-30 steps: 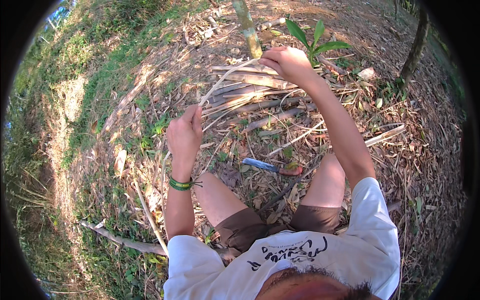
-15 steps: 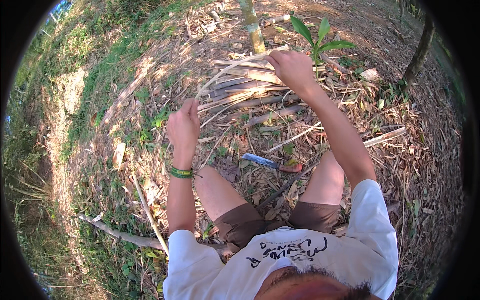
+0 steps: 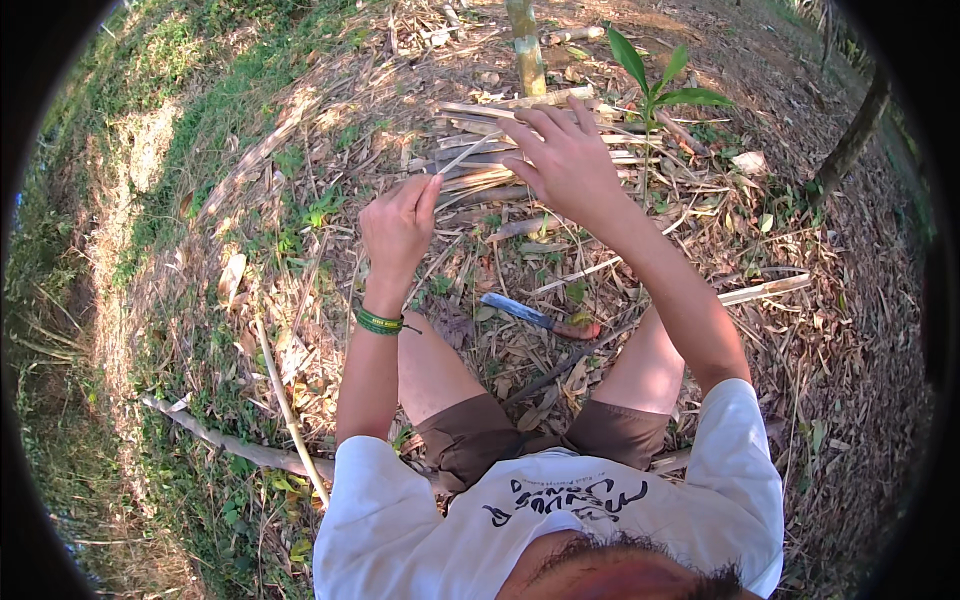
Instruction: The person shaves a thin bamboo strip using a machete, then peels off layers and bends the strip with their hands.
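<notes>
The left hand (image 3: 398,222) pinches the near end of a thin bamboo strip (image 3: 462,157), fingers closed on it; the strip runs toward one o'clock to the right hand (image 3: 566,158), whose fingers are spread and only loosely curled beside its far end. It looks light, springy and sharp-edged, best held by the flat faces near an end. A pile of split bamboo (image 3: 520,140) lies at twelve o'clock; a knife (image 3: 545,318) rests on the ground at five o'clock between the knees.

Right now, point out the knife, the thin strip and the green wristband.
knife (image 3: 533,314), head view, on its blade.
thin strip (image 3: 465,155), head view, mid-length, above the left hand.
green wristband (image 3: 378,322), head view, on the band.
</notes>
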`<state>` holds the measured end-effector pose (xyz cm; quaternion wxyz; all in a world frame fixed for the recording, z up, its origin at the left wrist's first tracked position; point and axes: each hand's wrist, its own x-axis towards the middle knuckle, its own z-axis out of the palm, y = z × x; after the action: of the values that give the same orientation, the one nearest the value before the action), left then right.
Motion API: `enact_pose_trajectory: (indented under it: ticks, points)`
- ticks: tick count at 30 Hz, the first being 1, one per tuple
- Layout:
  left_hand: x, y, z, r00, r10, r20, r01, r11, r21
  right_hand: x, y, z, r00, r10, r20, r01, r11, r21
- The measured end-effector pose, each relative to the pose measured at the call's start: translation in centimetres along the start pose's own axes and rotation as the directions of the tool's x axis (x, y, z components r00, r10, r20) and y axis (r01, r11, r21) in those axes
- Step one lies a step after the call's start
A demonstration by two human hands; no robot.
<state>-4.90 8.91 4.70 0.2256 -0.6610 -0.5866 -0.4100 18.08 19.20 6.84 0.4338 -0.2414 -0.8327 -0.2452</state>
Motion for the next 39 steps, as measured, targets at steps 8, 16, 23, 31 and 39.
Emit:
enact_pose_trajectory:
  ticks: [8,16,23,31,39]
  points:
    - [0.8,1.3,-0.5,0.981,-0.169,-0.093,0.182,0.971,0.157,1.1,-3.4,0.3,0.995,0.104,-0.002,-0.101,0.977,0.186]
    - [2.0,1.9,-2.1,0.998,-0.056,0.014,0.056,0.998,0.01,1.0,-3.3,1.0,0.998,0.065,0.018,-0.067,0.982,0.176]
    - [2.3,2.4,-1.6,0.995,0.039,0.094,-0.045,0.997,0.066,1.8,-2.9,0.9,0.999,-0.047,0.017,0.043,0.978,0.206]
    - [2.5,3.4,0.0,0.985,-0.111,0.129,0.101,0.991,0.086,0.8,-4.2,1.1,0.985,0.126,0.117,-0.142,0.98,0.14]
    - [3.2,3.0,-0.8,0.997,0.001,0.083,0.004,0.998,-0.065,1.0,-1.5,2.0,1.0,0.024,-0.005,-0.021,0.954,0.298]
